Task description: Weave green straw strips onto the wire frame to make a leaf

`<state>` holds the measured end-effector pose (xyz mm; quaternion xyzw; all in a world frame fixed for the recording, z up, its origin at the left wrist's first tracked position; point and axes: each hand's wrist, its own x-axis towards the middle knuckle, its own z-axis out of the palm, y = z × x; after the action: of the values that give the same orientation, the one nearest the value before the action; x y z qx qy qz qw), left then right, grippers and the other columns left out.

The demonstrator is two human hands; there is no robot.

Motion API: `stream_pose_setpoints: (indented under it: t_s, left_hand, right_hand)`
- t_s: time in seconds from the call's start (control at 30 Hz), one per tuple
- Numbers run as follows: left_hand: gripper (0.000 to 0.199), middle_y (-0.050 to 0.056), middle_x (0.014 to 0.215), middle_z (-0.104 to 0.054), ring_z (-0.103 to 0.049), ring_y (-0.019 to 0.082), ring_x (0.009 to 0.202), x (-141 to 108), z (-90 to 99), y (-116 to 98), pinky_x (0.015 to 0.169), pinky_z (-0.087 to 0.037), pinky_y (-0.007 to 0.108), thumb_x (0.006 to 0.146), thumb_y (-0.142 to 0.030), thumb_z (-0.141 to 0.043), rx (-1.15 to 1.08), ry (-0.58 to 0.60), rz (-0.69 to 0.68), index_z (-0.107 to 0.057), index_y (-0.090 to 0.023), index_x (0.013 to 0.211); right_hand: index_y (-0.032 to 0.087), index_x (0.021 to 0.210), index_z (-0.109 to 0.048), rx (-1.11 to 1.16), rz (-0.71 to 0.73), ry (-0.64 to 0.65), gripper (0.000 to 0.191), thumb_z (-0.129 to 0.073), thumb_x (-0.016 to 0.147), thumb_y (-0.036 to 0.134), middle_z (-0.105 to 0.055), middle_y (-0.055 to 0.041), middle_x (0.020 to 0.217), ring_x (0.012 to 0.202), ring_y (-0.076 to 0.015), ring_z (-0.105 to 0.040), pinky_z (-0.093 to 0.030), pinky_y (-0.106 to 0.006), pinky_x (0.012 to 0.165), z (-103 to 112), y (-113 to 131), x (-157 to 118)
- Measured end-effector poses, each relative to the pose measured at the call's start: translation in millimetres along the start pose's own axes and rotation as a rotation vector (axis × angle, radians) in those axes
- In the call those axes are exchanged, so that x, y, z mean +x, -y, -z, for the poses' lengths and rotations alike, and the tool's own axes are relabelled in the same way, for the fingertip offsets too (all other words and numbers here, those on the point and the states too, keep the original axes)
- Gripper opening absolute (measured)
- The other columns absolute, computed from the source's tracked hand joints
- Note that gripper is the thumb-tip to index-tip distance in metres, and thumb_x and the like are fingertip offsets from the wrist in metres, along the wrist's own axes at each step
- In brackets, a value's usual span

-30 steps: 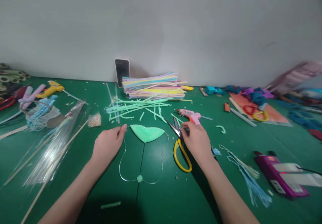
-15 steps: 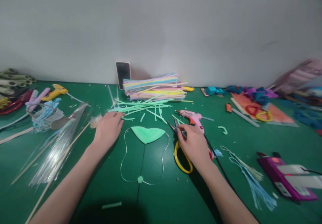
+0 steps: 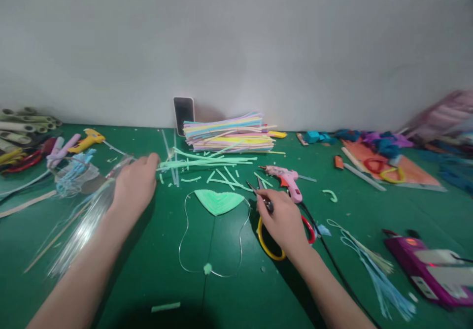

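Observation:
My left hand [image 3: 136, 183], fingers curled, is at the left ends of the light-green fuzzy strips [image 3: 210, 161] and over the clear plastic sleeves; what its fingertips hold is hidden. My right hand [image 3: 283, 215] closes around the middle of a pair of scissors [image 3: 271, 255] with yellow and red handle loops, blades slightly apart and pointing away from me. Between my hands lies a green, fuzzy, wedge-shaped piece [image 3: 218, 202]. A thin clear cord [image 3: 180, 245] loops from its two corners down to a small green flower-like piece [image 3: 207, 269].
Behind the strips lies a multicoloured fuzzy-stick bundle [image 3: 229, 134], with a phone [image 3: 184, 112] leaning on the wall. A pink glue gun [image 3: 290, 179] lies beside my right hand, its black cable running under my forearm. Clear sleeves [image 3: 83, 235] are left; a purple power box [image 3: 424, 265] right.
My left hand has moved left, away from the middle of the green strips, uncovering their left ends and covering the small packet. My right hand stays on the scissors. The view shifts slightly.

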<state>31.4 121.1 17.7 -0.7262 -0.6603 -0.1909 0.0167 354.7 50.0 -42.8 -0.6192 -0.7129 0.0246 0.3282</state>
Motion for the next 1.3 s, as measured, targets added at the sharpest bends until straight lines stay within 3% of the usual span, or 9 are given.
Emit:
stream_pose_setpoints:
  t_s: [0.13, 0.3, 0.4, 0.57, 0.73, 0.9, 1.03, 1.17, 1.3]
  left_hand:
    - [0.034, 0.013, 0.116, -0.067, -0.061, 0.032, 0.107, -6, 23.1, 7, 0.088, -0.047, 0.044, 0.094, -0.019, -0.037, 0.115, -0.093, -0.089, -0.06, -0.019, 0.12]
    - [0.028, 0.005, 0.105, -0.074, -0.067, 0.024, 0.099, -19, 31.9, -15, 0.089, -0.049, 0.037, 0.094, -0.025, -0.047, -0.158, -0.208, -0.087, -0.067, -0.023, 0.112]
    - [0.022, 0.001, 0.097, -0.076, -0.07, 0.021, 0.089, -30, 24.8, -35, 0.079, -0.052, 0.034, 0.092, -0.034, -0.055, -0.412, -0.059, 0.016, -0.071, -0.028, 0.105]
    - [0.026, 0.002, 0.085, -0.077, -0.072, 0.02, 0.08, -45, 15.7, -53, 0.077, -0.055, 0.032, 0.089, -0.044, -0.059, -0.805, 0.285, 0.026, -0.072, -0.026, 0.101]
    - [0.025, 0.002, 0.079, -0.077, -0.072, 0.02, 0.078, -49, 12.1, -45, 0.078, -0.056, 0.033, 0.083, -0.045, -0.066, -0.918, 0.281, 0.058, -0.075, -0.025, 0.097]
    - [0.033, 0.006, 0.084, -0.078, -0.072, 0.024, 0.081, -48, -4.3, -32, 0.075, -0.056, 0.035, 0.079, -0.051, -0.067, -0.842, 0.374, 0.103, -0.076, -0.023, 0.094]
    - [0.035, 0.005, 0.088, -0.078, -0.071, 0.024, 0.08, -47, -16.0, -23, 0.076, -0.053, 0.035, 0.08, -0.055, -0.065, -0.723, 0.435, 0.076, -0.076, -0.024, 0.091]
    - [0.035, 0.003, 0.086, -0.076, -0.069, 0.023, 0.082, -47, -23.9, -15, 0.075, -0.05, 0.032, 0.082, -0.054, -0.061, -0.682, 0.341, 0.136, -0.072, -0.024, 0.097]
    - [0.033, 0.002, 0.091, -0.073, -0.065, 0.021, 0.079, -50, -27.9, -16, 0.071, -0.047, 0.032, 0.088, -0.05, -0.054, -0.46, 0.189, 0.14, -0.071, -0.025, 0.101]
  right_hand:
    - [0.017, 0.1, -0.067, 0.07, -0.024, -0.008, 0.021, -0.05, 0.093, 0.026, -0.073, -0.0087, 0.092, 0.086, -0.0255, -0.064, -0.049, -0.038, 0.078, -2, 4, -2]
    - [0.018, 0.099, -0.069, 0.218, -0.113, 0.035, 0.022, -0.052, 0.092, 0.031, -0.072, -0.0091, 0.094, 0.087, -0.0252, -0.065, -0.05, -0.039, 0.08, -2, 11, -4]
    - [0.021, 0.107, -0.068, 0.467, -0.24, 0.14, 0.028, -0.059, 0.089, 0.04, -0.072, -0.0077, 0.098, 0.083, -0.0223, -0.064, -0.051, -0.037, 0.077, -1, 19, -4]
    - [0.024, 0.128, -0.056, 1.038, -0.368, 0.298, 0.051, -0.067, 0.083, 0.045, -0.07, -0.0068, 0.105, 0.084, -0.0177, -0.062, -0.052, -0.032, 0.073, -5, 28, -7]
    - [0.025, 0.128, -0.059, 1.268, -0.424, 0.381, 0.046, -0.065, 0.086, 0.044, -0.07, -0.0071, 0.106, 0.074, -0.0131, -0.061, -0.049, -0.027, 0.065, -4, 31, -8]
    - [0.033, 0.133, -0.053, 1.239, -0.386, 0.358, 0.061, -0.077, 0.077, 0.034, -0.068, -0.0003, 0.09, 0.076, -0.0138, -0.06, -0.049, -0.026, 0.066, 4, 31, -7]
    - [0.024, 0.103, -0.071, 1.141, -0.392, 0.279, 0.025, -0.07, 0.083, 0.04, -0.071, -0.0028, 0.082, 0.069, -0.0129, -0.06, -0.048, -0.025, 0.063, 6, 28, -4]
    - [0.02, 0.088, -0.068, 1.074, -0.422, 0.23, 0.025, -0.067, 0.085, 0.045, -0.072, -0.0031, 0.076, 0.061, -0.0123, -0.061, -0.049, -0.024, 0.059, 19, 14, 3]
    - [0.019, 0.081, -0.066, 0.885, -0.403, 0.251, 0.028, -0.069, 0.083, 0.047, -0.071, -0.0025, 0.068, 0.056, -0.0119, -0.062, -0.046, -0.021, 0.051, 45, -7, 9]
